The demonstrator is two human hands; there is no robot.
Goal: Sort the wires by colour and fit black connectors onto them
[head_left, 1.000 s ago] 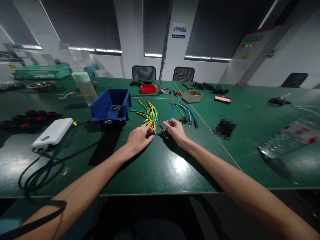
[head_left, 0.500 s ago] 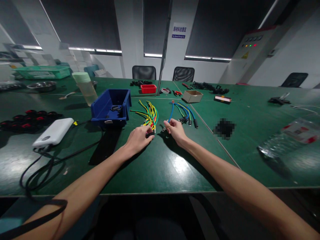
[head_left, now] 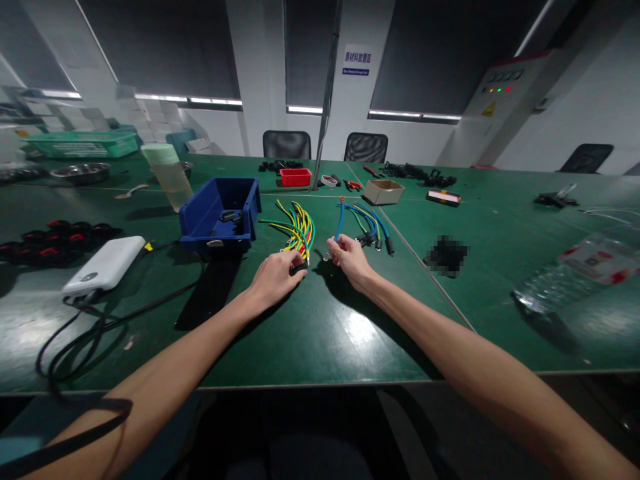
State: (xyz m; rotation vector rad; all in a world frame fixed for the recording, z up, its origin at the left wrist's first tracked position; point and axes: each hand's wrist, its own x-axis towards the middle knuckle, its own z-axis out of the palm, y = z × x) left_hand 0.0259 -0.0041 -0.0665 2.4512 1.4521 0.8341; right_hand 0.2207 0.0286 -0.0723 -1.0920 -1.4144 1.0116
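Note:
My left hand [head_left: 274,278] rests on the green table [head_left: 320,333] with its fingers closed on a small black part at the near end of a fan of yellow-green wires [head_left: 296,225]. My right hand [head_left: 350,259] pinches a blue wire [head_left: 340,223] near its metal-tipped lower end, and the wire rises away from me to a red tip. Just right of it lies a bundle of blue and green wires with black ends [head_left: 371,228].
A blue plastic bin [head_left: 223,217] stands left of the wires. A white power bank [head_left: 105,265] with black cables lies at the left. Further off are a lidded cup [head_left: 167,175], a red tray [head_left: 295,177], a cardboard box [head_left: 383,192] and a plastic bottle [head_left: 575,277] lying at the right.
Both hands stay almost where they were. My right hand has lifted the blue wire's near end slightly.

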